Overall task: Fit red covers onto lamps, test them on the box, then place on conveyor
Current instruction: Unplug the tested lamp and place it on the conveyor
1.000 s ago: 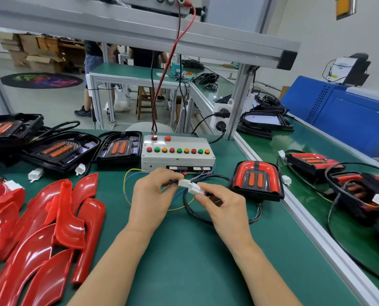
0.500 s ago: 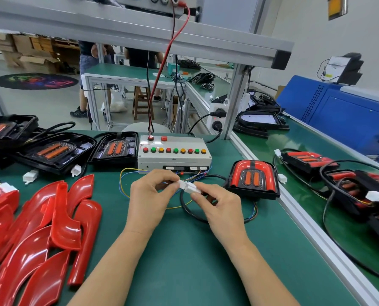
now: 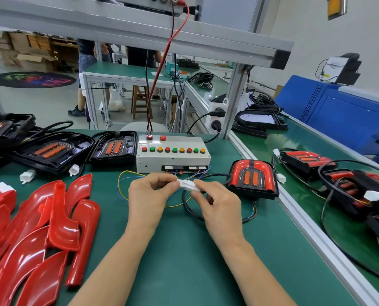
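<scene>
Hands unmoved, both still pinching the white connector before the test box.

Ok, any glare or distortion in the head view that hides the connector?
Head view: even light and sharp at the connector, pinched by left hand and right hand; glare only on the red covers; wide-angle bending curves the conveyor rail at the edges.
</scene>
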